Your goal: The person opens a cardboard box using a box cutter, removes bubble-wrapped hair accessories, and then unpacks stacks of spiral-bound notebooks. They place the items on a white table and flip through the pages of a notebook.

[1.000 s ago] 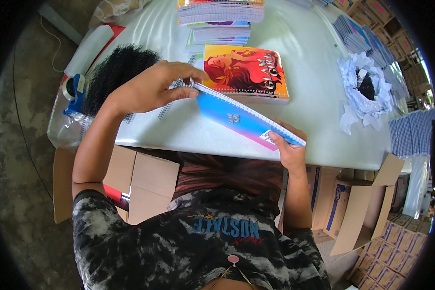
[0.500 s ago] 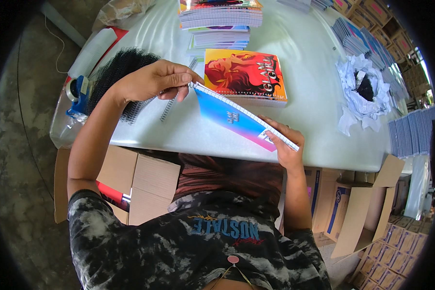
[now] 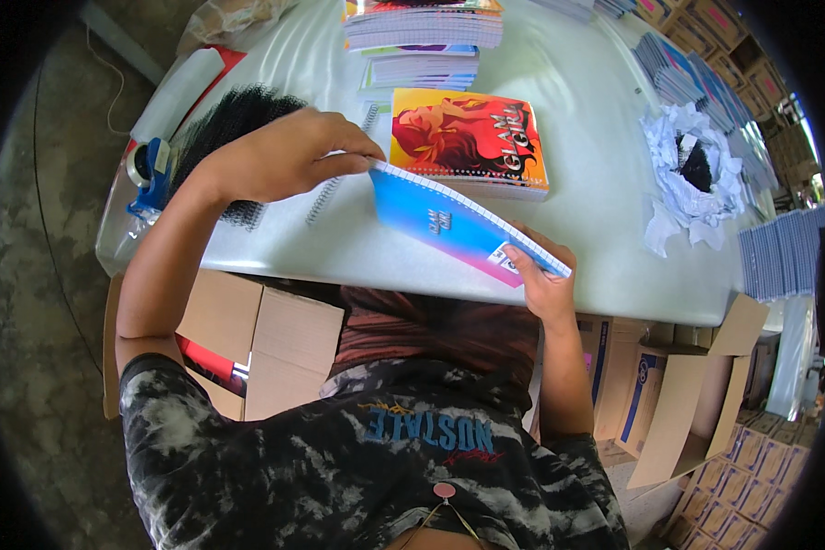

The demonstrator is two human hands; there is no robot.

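My right hand (image 3: 550, 286) grips a blue-and-pink notebook (image 3: 431, 215) by its right end, thumb on the cover. The notebook is tilted, its punched page edge facing up. At its far left corner my left hand (image 3: 280, 158) is closed, thumb and fingers pinched at the end of the row of holes. A spiral binding coil there is almost wholly hidden by the fingers. Under that hand a loose dark coil (image 3: 324, 200) lies on the table, beside a heap of black coils (image 3: 247, 103). Just beyond the notebook rests a stack of red-and-yellow notebooks (image 3: 472, 137).
More notebook stacks (image 3: 422, 32) stand at the back of the white table (image 3: 605, 220). A blue tape dispenser (image 3: 156, 174) is at the left. Crumpled paper (image 3: 697, 179) holds black coils at the right. Open cardboard boxes (image 3: 293, 339) sit below the near edge.
My left hand has turned, its fingers drawing together closer to the notebook's corner and covering the coil loops seen before. My right hand and the notebook have barely shifted.
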